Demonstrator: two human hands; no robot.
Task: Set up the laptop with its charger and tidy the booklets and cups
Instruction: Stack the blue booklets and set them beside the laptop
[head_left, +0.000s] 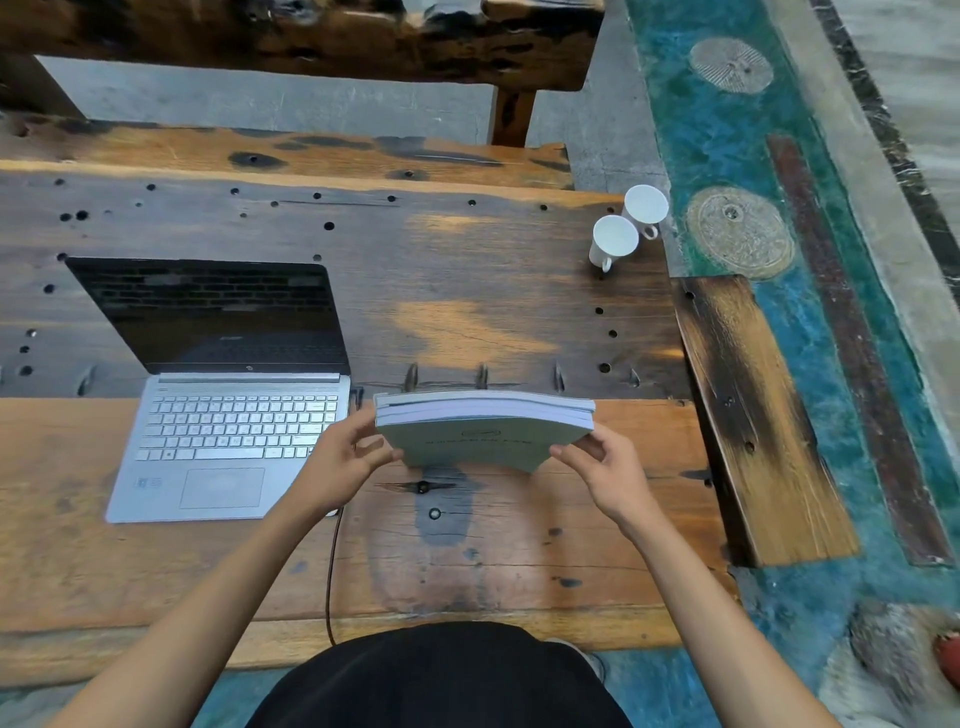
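I hold a stack of pale green booklets (483, 434) above the wooden table (467, 291), tilted with the page edges facing away from me. My left hand (345, 460) grips the stack's left edge and my right hand (605, 465) grips its right edge. A silver laptop (228, 415) stands open on the left with a dark screen. A dark charger cable (330, 577) runs from its right front corner over the table's near edge. Two white cups (615, 241) (645, 207) stand side by side at the far right corner.
A dark wooden bench (311, 47) runs behind the table. A lower wooden plank (753, 415) juts out beside the table's right end. The floor (727, 135) on the right is painted teal with round metal covers. My dark-clothed lap is at the near edge.
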